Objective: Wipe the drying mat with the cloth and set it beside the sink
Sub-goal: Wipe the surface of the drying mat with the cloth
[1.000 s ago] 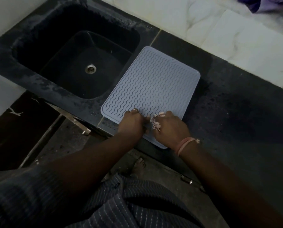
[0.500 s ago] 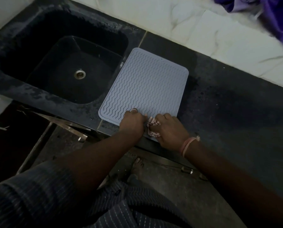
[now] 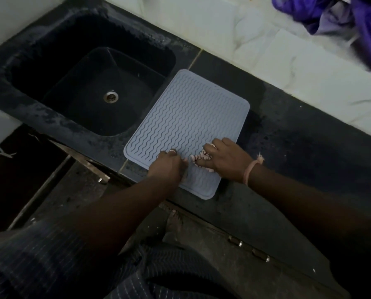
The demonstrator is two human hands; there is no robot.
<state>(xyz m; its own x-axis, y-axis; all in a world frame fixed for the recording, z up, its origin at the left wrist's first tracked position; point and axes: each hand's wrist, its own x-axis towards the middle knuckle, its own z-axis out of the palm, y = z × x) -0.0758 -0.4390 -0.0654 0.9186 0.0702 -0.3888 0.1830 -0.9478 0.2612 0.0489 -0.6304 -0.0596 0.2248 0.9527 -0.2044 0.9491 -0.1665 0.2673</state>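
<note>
A grey drying mat [image 3: 186, 117] with wavy ridges lies flat on the dark counter, right beside the black sink [image 3: 89, 87]. My right hand [image 3: 227, 160] grips a small pink patterned cloth [image 3: 201, 158] and presses it onto the mat's near right part. At the near edge of the mat my left hand [image 3: 168, 164] rests with curled fingers, holding the mat down; whether it pinches the edge is hidden.
The dark stone counter [image 3: 298, 147] stretches to the right of the mat. White marble wall tiles [image 3: 277, 50] run along the back, with purple fabric [image 3: 341, 16] at the top right. My foot [image 3: 176, 221] shows on the floor below the counter edge.
My right hand has slid the cloth to the right, away from my left hand, uncovering the mat's near corner. The left hand has stayed in place.
</note>
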